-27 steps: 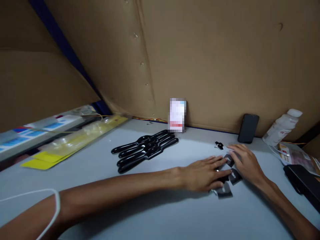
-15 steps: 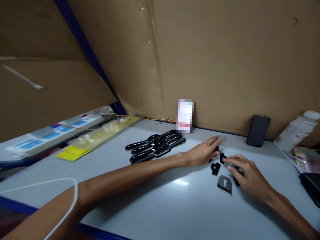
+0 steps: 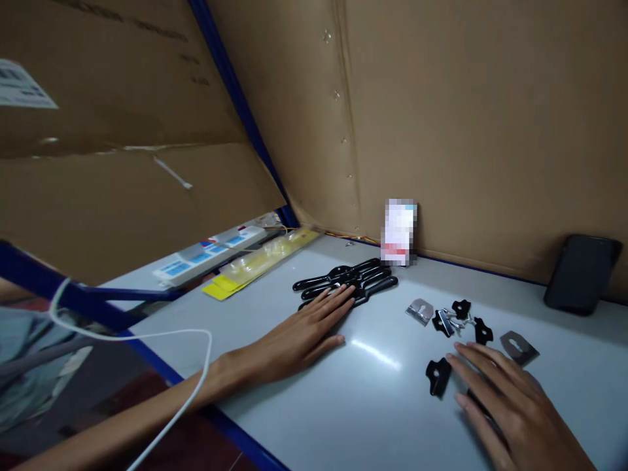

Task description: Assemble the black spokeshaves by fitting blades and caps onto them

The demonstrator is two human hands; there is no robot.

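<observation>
Several black two-handled tools (image 3: 363, 278) are lying in an overlapping pile under and just beyond the left hand (image 3: 316, 327), which is resting flat over the nearest of them, its fingers extended, its thumb standing apart, gripping nothing. The right hand (image 3: 510, 399) is hovering low with fingers spread and loosely curved. A black plate (image 3: 437, 377) is lying just beside its fingertips; whether they are touching is hard to tell. A dark piece is showing beneath that palm, mostly hidden.

Beyond the right fingertips, three more black plates (image 3: 483, 331) are clustering around small screws (image 3: 458, 322). A shiny blade (image 3: 420, 311) is lying past them toward the left hand, and a grey blade (image 3: 520, 348) is sitting just beyond the right knuckles.

Farther beyond the right hand, a dark phone (image 3: 583, 275) is leaning against the cardboard wall (image 3: 481, 131). Past the left hand, yellow packaging (image 3: 265, 258) is lying near a power strip (image 3: 209, 255).
</observation>
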